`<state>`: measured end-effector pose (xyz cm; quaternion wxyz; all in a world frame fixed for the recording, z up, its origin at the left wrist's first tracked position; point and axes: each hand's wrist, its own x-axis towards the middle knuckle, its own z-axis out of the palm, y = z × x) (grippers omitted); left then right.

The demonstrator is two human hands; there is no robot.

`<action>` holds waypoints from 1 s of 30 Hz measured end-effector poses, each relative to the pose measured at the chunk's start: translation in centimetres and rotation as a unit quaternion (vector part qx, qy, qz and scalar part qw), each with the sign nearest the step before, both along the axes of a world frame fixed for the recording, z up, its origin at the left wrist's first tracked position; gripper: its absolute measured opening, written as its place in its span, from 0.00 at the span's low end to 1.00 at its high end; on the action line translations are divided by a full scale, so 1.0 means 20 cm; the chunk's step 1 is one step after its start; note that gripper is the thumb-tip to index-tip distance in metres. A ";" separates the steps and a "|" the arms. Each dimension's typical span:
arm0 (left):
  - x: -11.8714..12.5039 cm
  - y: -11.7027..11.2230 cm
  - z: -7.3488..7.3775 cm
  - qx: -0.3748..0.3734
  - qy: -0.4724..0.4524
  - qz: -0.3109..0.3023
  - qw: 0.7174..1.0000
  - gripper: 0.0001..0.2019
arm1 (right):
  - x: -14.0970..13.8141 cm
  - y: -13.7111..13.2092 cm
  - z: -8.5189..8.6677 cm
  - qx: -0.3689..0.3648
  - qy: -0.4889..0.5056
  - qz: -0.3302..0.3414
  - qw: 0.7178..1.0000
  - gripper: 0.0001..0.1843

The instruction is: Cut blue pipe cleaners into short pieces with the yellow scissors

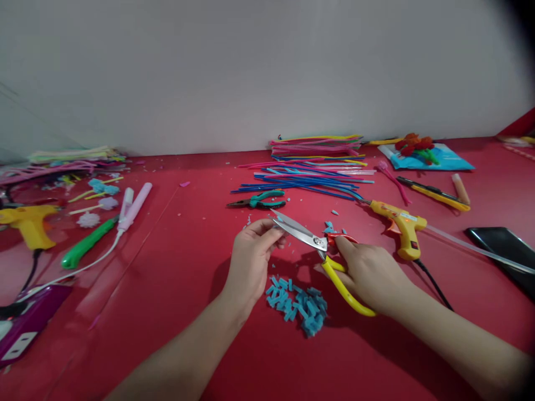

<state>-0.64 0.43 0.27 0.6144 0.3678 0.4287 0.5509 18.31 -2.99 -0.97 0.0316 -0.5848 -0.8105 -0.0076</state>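
Observation:
My right hand [368, 270] grips scissors [301, 233] with one red and one yellow handle, their blades slightly apart and pointing left. The blade tips reach my left hand [257, 250], whose thumb and fingers are pinched together. A bit of light blue shows at the blades just above those fingertips; what the fingers hold is too small to tell. Between my forearms lies a pile of short blue cut pieces [298, 306] on the red table [175, 312]. A few more blue scraps [330, 227] sit behind the scissors. Green-handled pliers [261, 200] lie just beyond my left hand.
Pipe cleaners [309, 177] lie in bundles near the wall. At right are a yellow glue gun [397, 223], a utility knife [434, 193], a black phone [501, 250] and a blue packet [451, 157]. Leftward lie another glue gun [33, 223], a green-handled tool [90, 243] and a purple power strip [33, 323].

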 end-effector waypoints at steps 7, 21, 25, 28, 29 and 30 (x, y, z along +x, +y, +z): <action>0.00 0.00 -0.01 -0.001 0.000 0.003 1.000 0.02 | 0.00 0.00 0.00 0.000 -0.003 0.001 1.000 0.19; 0.00 0.00 0.01 -0.011 0.004 0.004 1.000 0.01 | 0.00 0.00 -0.01 0.007 -0.006 0.003 1.000 0.19; 0.00 0.00 0.01 -0.011 0.004 0.004 1.000 0.01 | 0.00 0.00 -0.01 0.006 -0.006 0.002 1.000 0.18; 0.00 0.01 0.01 -0.010 0.004 0.003 1.000 0.01 | 0.01 0.00 -0.01 0.007 -0.002 0.002 1.000 0.18; -0.01 0.01 0.01 -0.009 0.004 0.002 1.000 0.01 | 0.01 0.01 -0.01 0.007 -0.001 0.000 1.000 0.18; -0.01 0.01 0.01 -0.008 0.005 0.001 1.000 0.02 | 0.01 0.01 -0.01 0.007 0.000 -0.003 1.000 0.19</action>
